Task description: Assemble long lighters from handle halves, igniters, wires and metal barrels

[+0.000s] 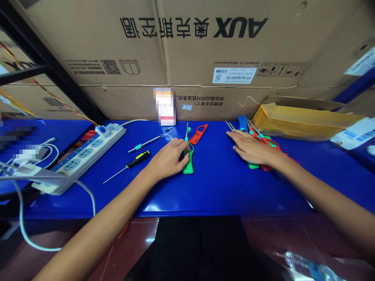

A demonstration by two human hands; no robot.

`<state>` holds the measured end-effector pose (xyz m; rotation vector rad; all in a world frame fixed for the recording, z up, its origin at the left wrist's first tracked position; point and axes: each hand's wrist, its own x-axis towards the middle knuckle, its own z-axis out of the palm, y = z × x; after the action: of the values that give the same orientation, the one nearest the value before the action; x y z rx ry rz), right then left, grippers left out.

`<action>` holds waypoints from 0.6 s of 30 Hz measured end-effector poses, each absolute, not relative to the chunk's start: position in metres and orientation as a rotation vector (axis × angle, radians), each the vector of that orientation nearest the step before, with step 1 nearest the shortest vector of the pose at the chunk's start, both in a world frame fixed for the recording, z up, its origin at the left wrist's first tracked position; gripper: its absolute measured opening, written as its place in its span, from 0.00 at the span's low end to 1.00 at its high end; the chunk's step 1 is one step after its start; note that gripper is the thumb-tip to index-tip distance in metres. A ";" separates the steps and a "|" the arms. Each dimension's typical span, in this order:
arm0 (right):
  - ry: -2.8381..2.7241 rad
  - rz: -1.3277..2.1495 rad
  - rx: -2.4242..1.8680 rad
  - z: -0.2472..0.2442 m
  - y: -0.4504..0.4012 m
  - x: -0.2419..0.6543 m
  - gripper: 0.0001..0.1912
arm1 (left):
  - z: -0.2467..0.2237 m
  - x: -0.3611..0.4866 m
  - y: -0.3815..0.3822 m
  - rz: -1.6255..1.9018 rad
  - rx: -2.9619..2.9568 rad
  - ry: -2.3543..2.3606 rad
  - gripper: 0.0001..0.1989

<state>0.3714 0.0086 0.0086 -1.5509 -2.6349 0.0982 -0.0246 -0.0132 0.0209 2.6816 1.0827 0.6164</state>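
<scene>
My left hand [171, 158] is closed around the upper part of a green long-necked gas lighter [188, 166], whose metal tube points away from me. Just right of it lies a red lighter handle shell [199, 134]. To the left are a loose metal lighter tube [148, 142] with a teal collar and thin wires, and a black-and-yellow screwdriver [138, 159]. My right hand [249, 145] rests with fingers stretched over a pile of lighters with red, green and blue handles [243, 123], partly hiding them.
A white power strip [93, 152] with cables stands on the left of the blue table [222, 191]. A pixelated upright object [165, 107] leans on the large cardboard sheet [187, 50] behind. An open yellow-taped box [281, 119] sits at the back right.
</scene>
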 end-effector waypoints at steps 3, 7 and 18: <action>-2.621 0.122 -1.563 0.008 0.009 0.380 0.42 | 0.021 -0.023 -0.013 0.625 2.693 1.054 0.08; -2.645 0.132 -1.541 0.012 0.012 0.386 0.42 | 0.020 -0.023 -0.013 0.653 2.689 1.031 0.08; -2.563 0.405 -1.358 0.038 0.023 0.286 0.48 | 0.025 -0.016 -0.005 0.606 2.703 1.007 0.07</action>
<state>0.2857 0.0230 0.0378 -1.3583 -2.5625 0.4050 -0.0160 -0.0048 0.0253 2.7029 1.0069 0.6057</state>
